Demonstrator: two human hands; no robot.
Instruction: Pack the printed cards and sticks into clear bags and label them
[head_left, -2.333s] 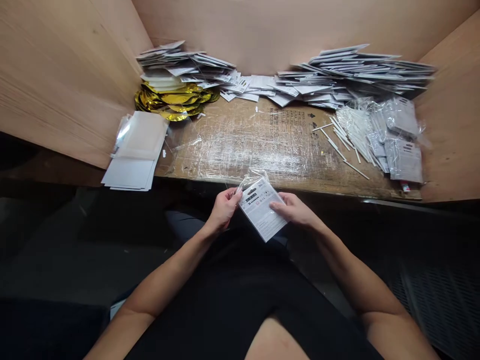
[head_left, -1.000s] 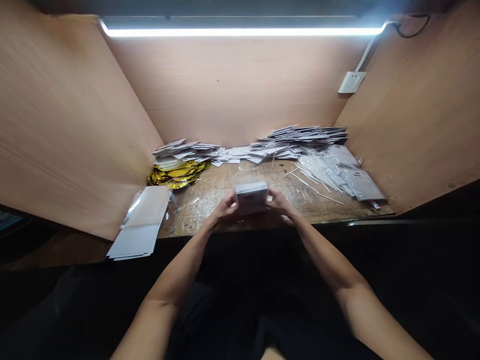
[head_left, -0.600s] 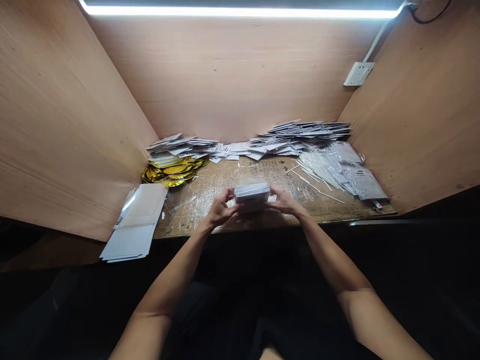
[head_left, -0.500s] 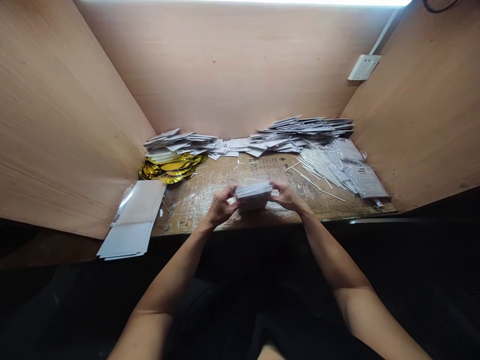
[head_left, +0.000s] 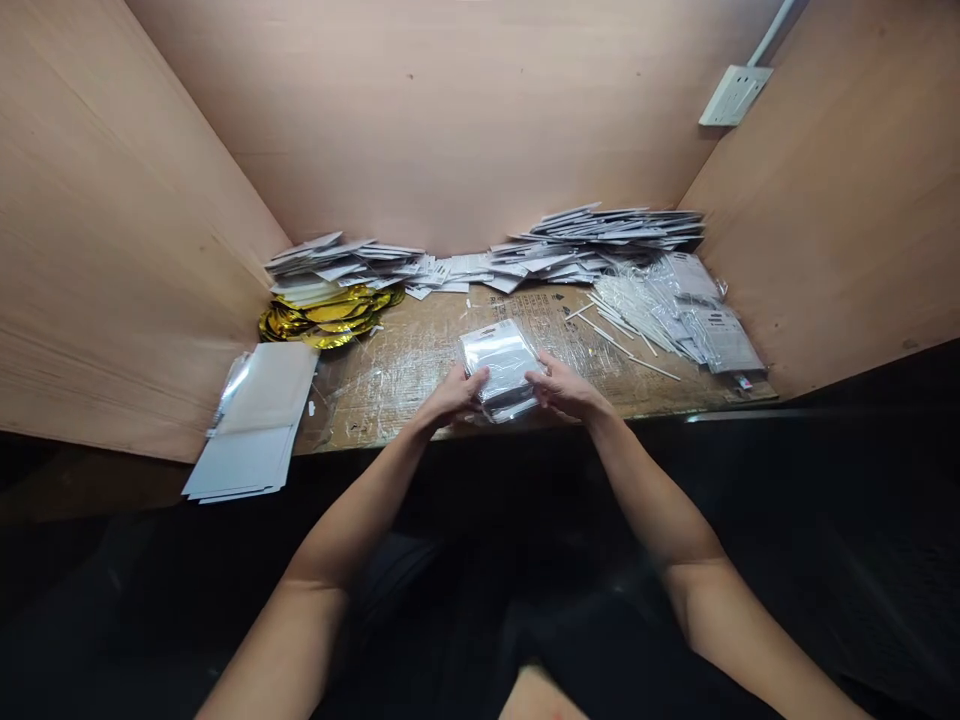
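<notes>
Clear plastic packets (head_left: 499, 362) make a small, shiny stack between the two hands, just above the front part of the worktop (head_left: 390, 400). I cannot tell if the stack touches the worktop. The long side of the stack points away from the person and leans a little to the left. The left hand (head_left: 452, 393) grips the lower left side, and the right hand (head_left: 564, 390) grips the right side. Both hands are curled and holding on, so neither one has let go. The stack sits about the same way from each hand, right in the middle, though the left hand looks a bit closer to its low end. The top packet has a small hole tab at its far end, and light shines off the plastic so its print is hard to read. Past the hands lie white paper cards (head_left: 600, 240) in messy piles against the back wall. To the right are thin white sticks (head_left: 630, 335) and more plastic bags (head_left: 716, 335). To the left are gold foil discs (head_left: 322, 320) and a stack of plain white cards (head_left: 247, 430).
</notes>
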